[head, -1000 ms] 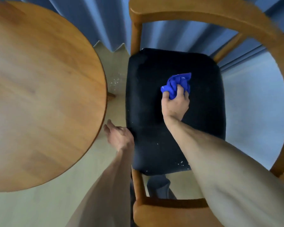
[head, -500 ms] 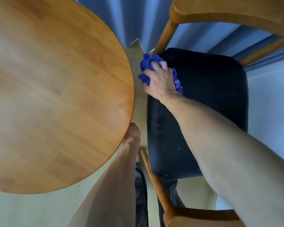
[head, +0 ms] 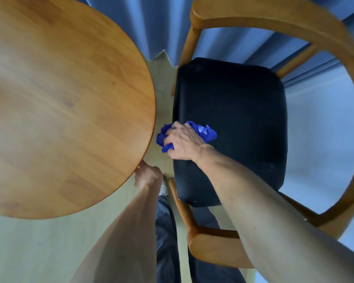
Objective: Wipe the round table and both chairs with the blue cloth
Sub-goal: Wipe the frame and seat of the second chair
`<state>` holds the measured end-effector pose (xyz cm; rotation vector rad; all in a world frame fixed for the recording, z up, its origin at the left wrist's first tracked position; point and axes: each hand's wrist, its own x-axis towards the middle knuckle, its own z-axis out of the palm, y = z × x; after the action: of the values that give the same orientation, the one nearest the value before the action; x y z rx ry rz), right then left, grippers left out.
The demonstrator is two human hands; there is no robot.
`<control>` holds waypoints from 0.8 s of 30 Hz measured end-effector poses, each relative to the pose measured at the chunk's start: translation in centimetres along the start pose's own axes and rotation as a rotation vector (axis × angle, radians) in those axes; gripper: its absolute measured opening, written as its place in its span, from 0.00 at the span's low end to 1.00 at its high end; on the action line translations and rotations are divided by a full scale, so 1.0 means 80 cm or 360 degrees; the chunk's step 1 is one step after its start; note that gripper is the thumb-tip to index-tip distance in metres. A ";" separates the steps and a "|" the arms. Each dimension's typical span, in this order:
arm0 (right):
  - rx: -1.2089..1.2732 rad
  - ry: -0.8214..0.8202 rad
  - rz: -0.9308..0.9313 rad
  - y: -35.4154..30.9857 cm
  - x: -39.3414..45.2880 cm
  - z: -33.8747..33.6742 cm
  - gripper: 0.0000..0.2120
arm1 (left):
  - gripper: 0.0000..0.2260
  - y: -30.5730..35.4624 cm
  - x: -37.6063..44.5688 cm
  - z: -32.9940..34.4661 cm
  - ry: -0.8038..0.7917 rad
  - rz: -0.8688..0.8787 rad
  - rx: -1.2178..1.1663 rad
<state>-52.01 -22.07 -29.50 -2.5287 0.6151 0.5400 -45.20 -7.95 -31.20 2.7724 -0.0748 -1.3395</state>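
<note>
A: Nearest us, what do we see?

B: Our two bare forearms reaching down over dark trouser legs (head: 166, 231) and pale flooring (head: 29, 242). Our left hand (head: 147, 176) sits just under the round table's (head: 65, 99) near edge; its fingers are hidden, so we cannot tell how they lie.

A: And the right?

B: Our right hand (head: 184, 142) grips the bunched blue cloth (head: 207, 133), fingers curled over it, pressing it on the left edge of the chair's black seat (head: 243, 111).

A: Anything held in anything?

B: No containers show. The wooden chair frame (head: 294, 19) curves round the seat, and blue curtains (head: 147, 27) hang farthest off.
</note>
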 end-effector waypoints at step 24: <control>0.0686 0.0868 0.2057 0.188 -0.197 0.059 0.20 | 0.27 0.029 -0.060 0.068 0.0043 0.0274 -0.0279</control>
<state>-73.80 -26.29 -31.21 -1.5631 2.2802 0.0382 -52.48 -10.10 -30.66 2.5729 -0.1808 -1.2047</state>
